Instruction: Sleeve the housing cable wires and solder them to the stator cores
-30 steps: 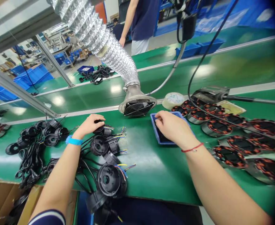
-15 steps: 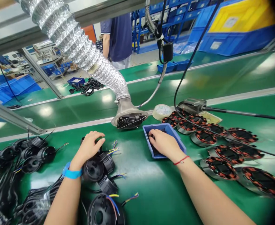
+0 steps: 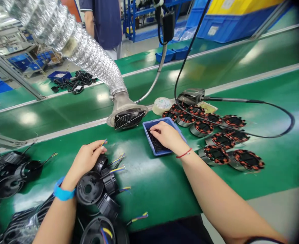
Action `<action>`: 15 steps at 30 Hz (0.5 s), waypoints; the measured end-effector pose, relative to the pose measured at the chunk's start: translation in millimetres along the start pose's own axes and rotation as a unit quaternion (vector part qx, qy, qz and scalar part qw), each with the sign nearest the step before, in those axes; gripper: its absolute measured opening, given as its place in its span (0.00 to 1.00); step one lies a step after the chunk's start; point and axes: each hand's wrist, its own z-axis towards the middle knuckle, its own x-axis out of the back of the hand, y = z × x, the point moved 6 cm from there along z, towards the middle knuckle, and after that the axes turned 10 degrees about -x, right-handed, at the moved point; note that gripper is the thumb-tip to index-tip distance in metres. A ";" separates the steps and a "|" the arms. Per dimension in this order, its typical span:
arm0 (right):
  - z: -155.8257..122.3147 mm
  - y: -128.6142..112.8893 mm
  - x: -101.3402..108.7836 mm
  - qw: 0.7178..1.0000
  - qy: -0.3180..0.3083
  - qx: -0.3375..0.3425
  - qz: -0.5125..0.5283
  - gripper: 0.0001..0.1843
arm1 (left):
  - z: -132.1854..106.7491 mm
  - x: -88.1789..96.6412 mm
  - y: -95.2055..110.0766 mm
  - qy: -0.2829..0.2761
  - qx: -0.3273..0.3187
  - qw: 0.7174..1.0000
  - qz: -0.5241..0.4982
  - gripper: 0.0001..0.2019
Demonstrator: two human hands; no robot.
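My left hand (image 3: 88, 156), with a blue band at the wrist, pinches the coloured wires (image 3: 104, 142) of a black round housing between thumb and fingers. Just below it, several black plastic housings (image 3: 90, 187) lie with their wire ends pointing right. My right hand (image 3: 166, 134), a red string on its wrist, reaches into a small blue bin (image 3: 159, 153) of small black parts (image 3: 156, 141). Its thumb and fingertips are pressed together over these parts; whatever is between them is too small to make out.
Several stators (image 3: 217, 154) with orange-and-black rings stand right of the bin, near a roll of tape (image 3: 162, 105). A fume duct (image 3: 106, 69) ends in a fan hood (image 3: 127, 118). More housings (image 3: 29, 169) lie at left. A person (image 3: 106, 23) stands beyond the bench.
The view has tilted down and turned right. My left thumb and fingers have closed on wires whose ends now show. My right hand stays in the bin, its fingertips now drawn together.
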 end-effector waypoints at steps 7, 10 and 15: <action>6.4 15.5 -2.6 0.986 -0.014 -0.034 0.165 0.08 | -4.0 -2.5 10.0 0.019 -0.025 0.999 -0.030 0.11; 8.6 18.4 -6.3 0.971 -0.024 -0.038 0.234 0.10 | -2.9 0.4 10.9 0.034 -0.033 0.999 -0.004 0.12; 8.6 16.7 -5.8 0.951 -0.026 -0.039 0.305 0.14 | -2.5 2.0 11.5 0.051 -0.038 0.998 0.000 0.11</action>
